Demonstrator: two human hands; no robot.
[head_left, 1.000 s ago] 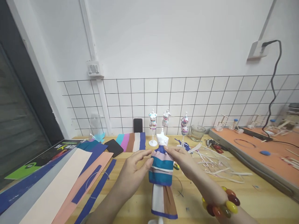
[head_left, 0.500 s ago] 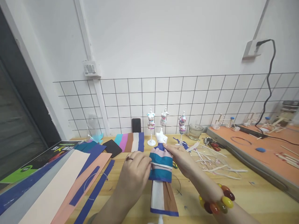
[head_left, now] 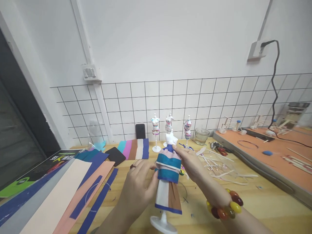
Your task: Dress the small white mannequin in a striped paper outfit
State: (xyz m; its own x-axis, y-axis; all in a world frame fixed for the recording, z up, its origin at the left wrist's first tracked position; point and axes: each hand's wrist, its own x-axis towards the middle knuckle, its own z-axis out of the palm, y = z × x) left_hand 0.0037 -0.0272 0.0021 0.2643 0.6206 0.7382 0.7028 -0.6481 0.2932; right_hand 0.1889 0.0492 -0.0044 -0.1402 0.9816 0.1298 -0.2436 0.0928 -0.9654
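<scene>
A doll-sized dress [head_left: 169, 177], with teal and pale pink tiers over a white and brown skirt edged in blue, hangs on a small white mannequin [head_left: 171, 139]. The mannequin leans, and its round base [head_left: 163, 224] shows below the hem. My right hand [head_left: 191, 161] grips the dress at its gathered blue waist, fingers partly hidden behind it. At the left edge of the teal tiers, my left hand [head_left: 141, 178] has thumb and forefinger closed on the cloth.
Several small painted mannequins stand behind, one of them at the left [head_left: 155, 130]. Cloth strips and sheets [head_left: 58, 191] cover the left side, near a black phone-like slab [head_left: 115, 156]. Right lie pale scraps [head_left: 219, 162] and an orange board [head_left: 275, 146]; a glass bowl [head_left: 201, 136] stands behind.
The mannequin has tipped, bringing its base into view and raising the hem. My left thumb has slid lower along the dress edge. The view has shifted slightly.
</scene>
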